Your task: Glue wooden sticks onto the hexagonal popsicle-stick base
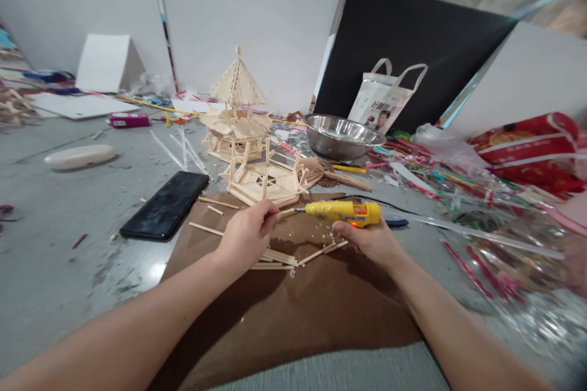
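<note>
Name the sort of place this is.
Likely a craft workspace: there's a yellow plastic glue gun in the right hand, a pale, tiered, pagoda-like wooden model, and thin pale wooden sticks on a brown sheet.

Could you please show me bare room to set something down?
Mostly bare: the near part of the flat brown sheet, between the forearms; the grey surface between the black rectangular phone and white oval object. Crowded: right of the yellow plastic glue gun, with red strips and crumpled clear plastic.
</note>
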`<state>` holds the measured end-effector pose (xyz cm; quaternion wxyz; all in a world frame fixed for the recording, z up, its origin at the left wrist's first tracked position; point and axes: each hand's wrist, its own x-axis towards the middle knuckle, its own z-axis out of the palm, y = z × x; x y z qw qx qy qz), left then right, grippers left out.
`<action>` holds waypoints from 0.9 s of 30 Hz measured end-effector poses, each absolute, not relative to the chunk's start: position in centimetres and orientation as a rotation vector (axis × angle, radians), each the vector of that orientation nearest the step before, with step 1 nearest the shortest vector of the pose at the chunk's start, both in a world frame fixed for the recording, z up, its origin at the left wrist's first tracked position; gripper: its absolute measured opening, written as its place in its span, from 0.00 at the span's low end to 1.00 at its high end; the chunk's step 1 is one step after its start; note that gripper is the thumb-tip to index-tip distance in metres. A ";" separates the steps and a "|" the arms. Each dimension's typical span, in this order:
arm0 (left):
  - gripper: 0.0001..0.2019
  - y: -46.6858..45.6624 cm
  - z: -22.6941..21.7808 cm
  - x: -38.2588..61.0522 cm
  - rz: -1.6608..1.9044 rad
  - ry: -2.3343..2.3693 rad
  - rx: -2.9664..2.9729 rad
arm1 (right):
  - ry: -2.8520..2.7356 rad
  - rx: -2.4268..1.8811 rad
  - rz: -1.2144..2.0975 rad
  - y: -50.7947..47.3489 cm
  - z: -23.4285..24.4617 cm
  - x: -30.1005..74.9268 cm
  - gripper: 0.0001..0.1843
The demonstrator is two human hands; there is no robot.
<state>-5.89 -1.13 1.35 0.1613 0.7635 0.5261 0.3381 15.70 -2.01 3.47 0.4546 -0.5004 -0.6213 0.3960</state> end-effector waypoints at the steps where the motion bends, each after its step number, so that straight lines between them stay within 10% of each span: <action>1: 0.07 -1.1 1.3 -5.9 0.969 1.512 2.173 | -1.531 -1.250 0.971 -2.0 3.5 15.7 0.08; 27: 0.09 -1.1 1.4 -5.8 0.933 1.523 2.180 | -1.543 -1.267 0.904 -2.0 3.3 15.7 0.07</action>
